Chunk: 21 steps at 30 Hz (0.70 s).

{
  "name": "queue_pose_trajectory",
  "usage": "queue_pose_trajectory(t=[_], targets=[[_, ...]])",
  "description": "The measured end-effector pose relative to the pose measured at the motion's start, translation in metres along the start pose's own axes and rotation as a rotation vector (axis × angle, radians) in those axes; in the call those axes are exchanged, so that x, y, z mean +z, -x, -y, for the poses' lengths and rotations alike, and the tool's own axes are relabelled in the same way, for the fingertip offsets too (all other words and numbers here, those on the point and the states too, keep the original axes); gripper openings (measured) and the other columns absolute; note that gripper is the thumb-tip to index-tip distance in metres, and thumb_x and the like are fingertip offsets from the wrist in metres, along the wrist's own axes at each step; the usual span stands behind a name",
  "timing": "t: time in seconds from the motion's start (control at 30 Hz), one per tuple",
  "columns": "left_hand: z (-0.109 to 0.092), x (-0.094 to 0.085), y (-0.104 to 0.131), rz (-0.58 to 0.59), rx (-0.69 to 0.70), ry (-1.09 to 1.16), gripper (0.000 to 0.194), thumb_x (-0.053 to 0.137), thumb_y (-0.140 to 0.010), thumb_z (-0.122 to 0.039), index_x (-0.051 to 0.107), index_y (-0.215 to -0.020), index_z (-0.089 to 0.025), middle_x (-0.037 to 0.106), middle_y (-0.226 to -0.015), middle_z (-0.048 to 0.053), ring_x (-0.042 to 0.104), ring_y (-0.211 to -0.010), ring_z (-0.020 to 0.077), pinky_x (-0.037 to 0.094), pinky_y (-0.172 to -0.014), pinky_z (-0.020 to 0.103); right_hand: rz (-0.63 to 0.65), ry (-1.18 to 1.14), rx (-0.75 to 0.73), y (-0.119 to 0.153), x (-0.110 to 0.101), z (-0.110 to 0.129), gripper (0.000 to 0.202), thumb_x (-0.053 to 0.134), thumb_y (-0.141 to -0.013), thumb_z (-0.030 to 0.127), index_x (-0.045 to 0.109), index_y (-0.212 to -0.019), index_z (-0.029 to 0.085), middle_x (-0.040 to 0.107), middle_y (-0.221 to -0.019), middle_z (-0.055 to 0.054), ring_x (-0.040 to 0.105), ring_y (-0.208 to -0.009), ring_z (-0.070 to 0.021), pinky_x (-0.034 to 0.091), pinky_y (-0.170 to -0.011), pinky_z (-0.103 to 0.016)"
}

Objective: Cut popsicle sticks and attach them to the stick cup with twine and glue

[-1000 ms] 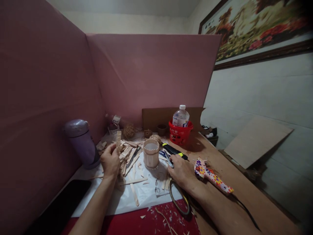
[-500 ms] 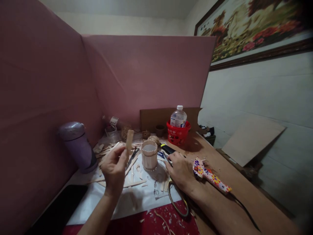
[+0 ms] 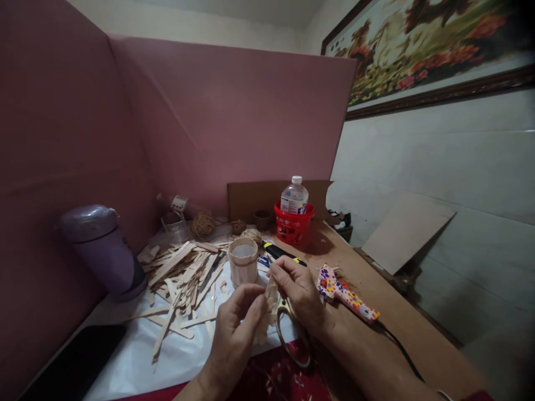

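Observation:
Between my two hands is a pale beige strip (image 3: 271, 295), smeared by motion, so its exact edges do not show. My left hand (image 3: 238, 320) pinches it from the left with thumb and forefinger. From the right, my right hand (image 3: 298, 287) has its fingertips closed on the strip's upper end. Scissors (image 3: 281, 328) lie below my right hand, one handle loop showing and their blades hidden. Just beyond my hands stands a small round cup (image 3: 243, 273) sided with wooden sticks, a braided band round its rim. A black and yellow utility knife (image 3: 282, 253) lies behind my right hand.
Loose craft sticks (image 3: 184, 278) are piled on the left. A purple tumbler (image 3: 106, 256) and a black flat object (image 3: 75, 356) stand at the left edge. A floral glue gun (image 3: 346, 295) with a cord lies right. Behind are a red bucket (image 3: 293, 225) holding a bottle, and twine (image 3: 203, 224).
My left hand has lowered and moved right with the beige strip. My right hand has risen from beside the scissors and closed on the strip. The view has turned slightly right.

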<state>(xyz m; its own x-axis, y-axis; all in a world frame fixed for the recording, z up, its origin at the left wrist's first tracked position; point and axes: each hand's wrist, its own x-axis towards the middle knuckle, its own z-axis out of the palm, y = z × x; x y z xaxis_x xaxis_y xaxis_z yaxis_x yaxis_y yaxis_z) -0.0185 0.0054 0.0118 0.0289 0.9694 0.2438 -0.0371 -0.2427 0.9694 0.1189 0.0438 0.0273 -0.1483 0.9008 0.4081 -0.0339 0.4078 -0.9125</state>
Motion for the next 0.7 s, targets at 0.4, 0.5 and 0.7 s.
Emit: queue_pose_trajectory(t=[0.4, 0.5, 0.7], targets=[[-0.0014, 0.0047, 0.0001, 0.137, -0.3, 0.292, 0.032, 0.063, -0.075, -0.048, 0.052, -0.071, -0.018, 0.06, -0.054, -0.002, 0.054, -0.042, 0.0116, 0.043, -0.044, 0.022, 0.076, -0.037, 0.068, 0.0036, 0.0048, -0.0082, 0.036, 0.049, -0.088, 0.048, 0.061, -0.074, 0.017, 0.052, -0.057, 0.002, 0.047, -0.05, -0.0108, 0.037, -0.047, -0.022], [-0.0008, 0.0045, -0.0007, 0.132, -0.305, 0.327, 0.031, 0.062, -0.076, -0.046, 0.052, -0.072, -0.017, 0.06, -0.054, -0.002, 0.054, -0.041, 0.0108, 0.043, -0.043, 0.021, 0.069, 0.033, 0.042, 0.0021, 0.0046, -0.0083, 0.029, 0.057, -0.084, 0.043, 0.059, -0.07, 0.017, 0.051, -0.06, 0.002, 0.047, -0.055, -0.0108, 0.038, -0.051, -0.022], [0.003, 0.0037, -0.0052, 0.207, -0.308, 0.345, 0.031, 0.06, -0.079, -0.045, 0.056, -0.077, -0.015, 0.064, -0.061, 0.002, 0.055, -0.041, 0.0101, 0.042, -0.04, 0.02, -0.047, 0.079, -0.007, -0.0009, 0.001, -0.0072, 0.027, 0.054, -0.086, 0.04, 0.057, -0.071, 0.017, 0.049, -0.06, 0.003, 0.045, -0.055, -0.0107, 0.037, -0.052, -0.023]])
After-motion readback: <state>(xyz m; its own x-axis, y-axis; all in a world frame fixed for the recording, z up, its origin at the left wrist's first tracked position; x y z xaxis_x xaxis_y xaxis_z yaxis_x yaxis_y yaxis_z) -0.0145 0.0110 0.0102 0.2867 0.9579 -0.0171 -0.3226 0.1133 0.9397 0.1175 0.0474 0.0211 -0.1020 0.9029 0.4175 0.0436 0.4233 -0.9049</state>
